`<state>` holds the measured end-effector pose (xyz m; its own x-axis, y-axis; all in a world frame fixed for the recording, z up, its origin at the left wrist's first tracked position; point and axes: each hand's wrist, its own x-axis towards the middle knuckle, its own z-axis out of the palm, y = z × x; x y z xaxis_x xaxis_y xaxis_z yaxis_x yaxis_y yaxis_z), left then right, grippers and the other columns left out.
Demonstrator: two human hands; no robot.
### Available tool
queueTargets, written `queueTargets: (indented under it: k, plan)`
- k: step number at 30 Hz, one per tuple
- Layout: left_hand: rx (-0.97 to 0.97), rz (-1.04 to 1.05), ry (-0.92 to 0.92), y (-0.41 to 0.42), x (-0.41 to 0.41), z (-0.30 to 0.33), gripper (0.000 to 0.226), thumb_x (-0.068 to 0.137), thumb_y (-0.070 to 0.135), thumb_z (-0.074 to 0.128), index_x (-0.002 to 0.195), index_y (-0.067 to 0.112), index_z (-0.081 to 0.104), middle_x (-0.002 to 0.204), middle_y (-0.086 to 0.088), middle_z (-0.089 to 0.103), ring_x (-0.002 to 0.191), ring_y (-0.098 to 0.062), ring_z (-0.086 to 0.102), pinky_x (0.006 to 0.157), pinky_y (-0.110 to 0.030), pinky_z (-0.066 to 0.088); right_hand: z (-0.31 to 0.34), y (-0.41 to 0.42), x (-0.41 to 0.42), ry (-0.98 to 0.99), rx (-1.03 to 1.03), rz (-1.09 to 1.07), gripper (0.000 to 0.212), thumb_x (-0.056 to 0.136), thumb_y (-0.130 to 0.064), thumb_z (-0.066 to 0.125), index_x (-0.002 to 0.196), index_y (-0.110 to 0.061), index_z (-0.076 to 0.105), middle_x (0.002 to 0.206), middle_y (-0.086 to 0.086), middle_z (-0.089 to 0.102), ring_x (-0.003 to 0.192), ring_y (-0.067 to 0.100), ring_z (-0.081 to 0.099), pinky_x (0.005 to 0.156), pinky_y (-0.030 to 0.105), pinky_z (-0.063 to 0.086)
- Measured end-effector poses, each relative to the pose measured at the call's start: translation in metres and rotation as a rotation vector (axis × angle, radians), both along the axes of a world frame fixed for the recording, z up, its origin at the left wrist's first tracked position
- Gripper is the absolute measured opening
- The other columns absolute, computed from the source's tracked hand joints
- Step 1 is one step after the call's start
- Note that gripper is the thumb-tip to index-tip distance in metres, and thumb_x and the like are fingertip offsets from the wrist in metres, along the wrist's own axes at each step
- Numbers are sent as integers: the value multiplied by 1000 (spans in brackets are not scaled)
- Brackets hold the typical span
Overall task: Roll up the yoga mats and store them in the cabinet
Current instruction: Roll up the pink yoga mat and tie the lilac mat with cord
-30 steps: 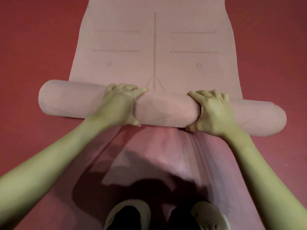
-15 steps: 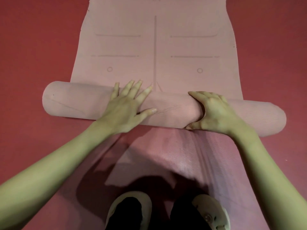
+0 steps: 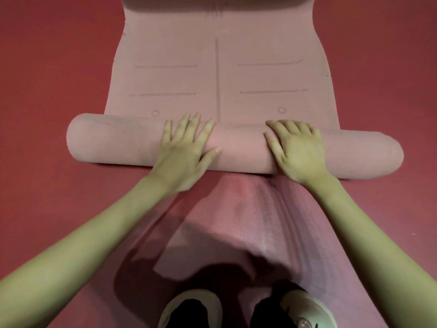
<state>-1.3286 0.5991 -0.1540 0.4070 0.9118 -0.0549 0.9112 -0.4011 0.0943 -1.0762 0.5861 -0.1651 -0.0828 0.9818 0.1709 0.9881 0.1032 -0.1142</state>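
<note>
Both hands press flat on the half-rolled mat (image 3: 236, 147) on the floor (image 3: 47, 79). Left hand (image 3: 184, 150) fingers spread wide. Right hand (image 3: 298, 150) fingers look straight, bending slightly over the roll.

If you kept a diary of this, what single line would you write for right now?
stage: rolling | left hand: flat on roll | right hand: flat on roll | yoga mat: partly rolled, rest flat on floor | cabinet: not visible

Both hands on mat roll (image 3: 236, 147), flat mat (image 3: 217, 67) beyond, shoes (image 3: 191, 308) nearest
</note>
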Motion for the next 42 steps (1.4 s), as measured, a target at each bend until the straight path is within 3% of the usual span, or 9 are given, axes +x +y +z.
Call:
queueTargets:
  k: [5,9,14,20,25,28,31,36,42]
  plan:
    - [82,8,-27,3,-8,-12,63,96,53,17,152,26,21,159,-10,19,147,-29,16,117,-51,6,1,23,1,-42,-54,-22,60,97,-47,15,118,-20,64,112,8,69,102,35,61,89,43,38]
    - [79,24,20,27,-1,-10,64,94,56,13,150,28,28,158,-10,24,145,-28,22,116,-52,10,2,12,1,44,-50,-19,60,98,-43,18,135,-11,53,136,13,56,126,34,49,105,46,30]
    - [-42,87,28,64,8,0,60,98,57,15,152,32,20,160,-6,17,148,-24,12,118,-50,4,-1,-13,2,11,-42,5,59,100,-41,22,152,-15,29,157,9,30,144,31,26,115,50,17]
    - [-45,118,-7,48,19,1,71,94,63,19,154,28,6,161,-14,1,148,-31,-5,117,-54,-6,6,34,5,13,-142,-35,67,96,-50,11,152,-18,29,157,10,30,145,32,23,116,49,13]
    - [45,39,11,50,17,-5,79,88,69,11,154,27,5,160,-18,2,148,-34,-1,118,-55,-1,9,57,11,33,-190,-39,54,104,-43,26,153,-20,26,159,9,25,147,28,18,117,46,10]
    - [16,21,13,67,16,-3,77,91,69,20,154,28,5,160,-18,5,148,-33,1,118,-53,-1,11,54,13,49,-192,-30,57,103,-43,29,154,-17,23,159,13,22,147,30,17,117,47,9]
    - [-49,1,16,86,16,6,89,83,78,27,154,30,4,161,-15,4,149,-29,1,119,-51,-1,6,40,11,37,-117,-23,71,95,-48,35,155,-14,18,159,15,20,147,33,15,117,50,9]
    - [-95,-30,146,103,18,9,131,55,90,53,153,24,-3,160,-18,2,148,-33,1,117,-56,-2,9,47,14,-38,-187,5,117,69,-48,80,156,-17,9,161,13,14,149,31,10,118,48,6]
    - [78,-47,103,114,16,-2,130,51,77,72,153,22,12,156,-18,19,144,-33,15,116,-55,4,14,80,18,-65,-237,-8,132,53,-49,89,155,-16,12,160,15,15,148,33,11,117,48,7]
